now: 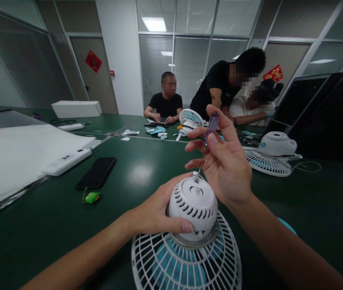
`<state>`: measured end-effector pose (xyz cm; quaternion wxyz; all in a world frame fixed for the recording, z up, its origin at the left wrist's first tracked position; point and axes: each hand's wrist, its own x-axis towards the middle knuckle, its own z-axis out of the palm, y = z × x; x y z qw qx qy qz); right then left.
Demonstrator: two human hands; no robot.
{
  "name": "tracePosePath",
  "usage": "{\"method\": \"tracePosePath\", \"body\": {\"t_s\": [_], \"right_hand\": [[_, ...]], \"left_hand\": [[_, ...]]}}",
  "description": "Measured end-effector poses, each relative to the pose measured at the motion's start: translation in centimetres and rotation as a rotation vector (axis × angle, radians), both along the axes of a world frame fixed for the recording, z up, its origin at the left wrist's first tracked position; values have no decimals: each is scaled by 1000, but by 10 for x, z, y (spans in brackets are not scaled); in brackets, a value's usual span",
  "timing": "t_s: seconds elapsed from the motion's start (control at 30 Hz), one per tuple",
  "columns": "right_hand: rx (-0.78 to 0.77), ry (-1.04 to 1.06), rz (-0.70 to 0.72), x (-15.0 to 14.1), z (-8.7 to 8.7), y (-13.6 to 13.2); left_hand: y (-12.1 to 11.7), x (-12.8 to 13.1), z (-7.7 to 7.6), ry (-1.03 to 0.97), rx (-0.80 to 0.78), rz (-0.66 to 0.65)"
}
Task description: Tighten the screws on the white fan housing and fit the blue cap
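My left hand (pixel 162 209) grasps one fan (pixel 194 209), lower centre; my half-open right hand (pixel 230 161) pinches one screwdriver (pixel 212 124). Two other fans (pixel 191 117) (pixel 269 157) are centre-right.

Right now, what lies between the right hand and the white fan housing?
In the head view, a screwdriver: its purple handle in the right hand, its shaft slanting down toward the white fan housing.

Phone (pixel 96 173) left of nearest fan (pixel 201 217)
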<state>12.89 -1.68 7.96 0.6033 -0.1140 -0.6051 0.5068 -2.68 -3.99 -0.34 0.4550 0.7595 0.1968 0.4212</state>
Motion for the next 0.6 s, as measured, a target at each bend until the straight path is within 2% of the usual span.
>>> {"method": "tracePosePath", "body": {"t_s": [0.4,0.6], "right_hand": [[-43,-9,58,-1,1,-2],[-47,31,106,-2,0,0]], "left_hand": [[-1,0,2,15,-4,39],[-1,0,2,11,-15,9]]}}
